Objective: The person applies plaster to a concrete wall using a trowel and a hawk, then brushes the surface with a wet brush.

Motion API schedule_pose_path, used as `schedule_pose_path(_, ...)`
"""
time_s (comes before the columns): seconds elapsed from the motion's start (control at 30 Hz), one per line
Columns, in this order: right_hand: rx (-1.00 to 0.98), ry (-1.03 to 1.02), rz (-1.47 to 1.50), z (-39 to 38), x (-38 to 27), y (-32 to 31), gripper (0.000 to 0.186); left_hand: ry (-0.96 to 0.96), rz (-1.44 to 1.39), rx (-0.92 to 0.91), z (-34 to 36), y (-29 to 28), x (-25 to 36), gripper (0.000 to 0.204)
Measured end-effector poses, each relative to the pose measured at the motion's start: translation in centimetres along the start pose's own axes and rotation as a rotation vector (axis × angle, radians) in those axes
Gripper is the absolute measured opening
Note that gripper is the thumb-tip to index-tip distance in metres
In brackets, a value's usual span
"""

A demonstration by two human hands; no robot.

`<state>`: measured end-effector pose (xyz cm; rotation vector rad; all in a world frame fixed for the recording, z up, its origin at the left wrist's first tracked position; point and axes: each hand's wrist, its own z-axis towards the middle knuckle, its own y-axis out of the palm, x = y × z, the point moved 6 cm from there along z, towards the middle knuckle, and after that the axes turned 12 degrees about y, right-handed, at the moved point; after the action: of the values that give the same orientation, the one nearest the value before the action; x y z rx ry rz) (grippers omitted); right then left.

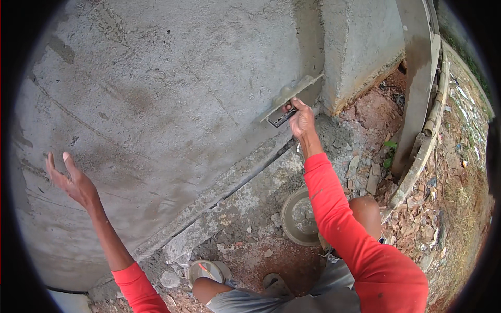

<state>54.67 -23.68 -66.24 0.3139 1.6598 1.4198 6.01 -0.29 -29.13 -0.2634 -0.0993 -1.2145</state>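
Note:
My right hand (301, 121) is wrapped round the dark handle of a plastering trowel (290, 95). Grey mortar coats the trowel's long flat blade, which lies close against the grey rendered wall (172, 78), near the corner with a jutting pillar. Whether the blade touches the wall all along, I cannot tell. Out to the left, my left hand (74, 181) is raised in front of the same wall, fingers apart and nothing in it. Darker, damp-looking patches mark the wall, most plainly beside the pillar.
Between the wall's foot and my legs stands a round mortar bucket (301, 216). A smaller pail (204, 271) is near my left knee. The pillar (360, 52) juts out at the upper right. Further right, a leaning board (415, 88) and bamboo poles (437, 109) border rubble-strewn ground.

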Motion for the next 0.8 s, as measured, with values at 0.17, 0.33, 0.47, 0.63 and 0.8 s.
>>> schedule_pose_path(0.17, 0.294, -0.064, 0.080, 2.2, -3.5, 5.3, 0.011, 0.393, 0.658, 0.204, 3.4, 3.2, -0.1, 0.071)
schedule_pose_path(0.33, 0.436, -0.133, -0.082, 4.2, -10.3, 14.2, 0.008, 0.332, 0.638, 0.225, 3.1, 3.5, 0.0, 0.073)
schedule_pose_path(0.47, 0.506, -0.265, -0.309, 7.6, -15.1, 20.7, 0.017, 0.318, 0.641, 0.234, 3.3, 3.5, -0.7, 0.074)
schedule_pose_path(0.63, 0.324, -0.380, -0.525, 8.4, -21.8, 35.3, 0.013, 0.321, 0.602, 0.227, 3.5, 4.0, -0.4, 0.074)
schedule_pose_path(0.8, 0.083, -0.540, -0.581, 3.8, -19.3, 32.1, 0.019, 0.326, 0.526, 0.179, 3.6, 4.0, -0.2, 0.074)
